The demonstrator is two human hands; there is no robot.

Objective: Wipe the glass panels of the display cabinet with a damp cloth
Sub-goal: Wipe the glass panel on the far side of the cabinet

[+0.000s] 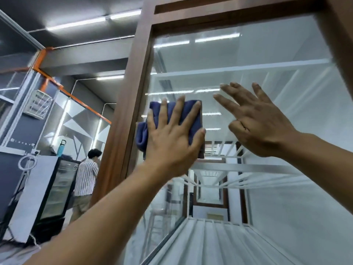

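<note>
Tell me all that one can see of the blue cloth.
The blue cloth looks soft, like a folded towel, bunched at its left edge. The left hand presses it flat against the glass panel with straight, spread fingers, near the brown wooden frame. Whether it is damp cannot be seen.

Indoor commercial space, most likely a shop or showroom. A tall brown wood-framed display cabinet (122,115) with a clear glass panel (267,54) and white shelves (238,68) fills the right side. At the left stands a black glass-door display fridge (57,190), with a teal drinks bottle (61,147) just above it. Long fluorescent tube lights (76,23) cross a dark grey ceiling (66,8) over orange-framed glass partitions (49,75). A person in a striped shirt (86,176) stands beside the fridge.
</note>
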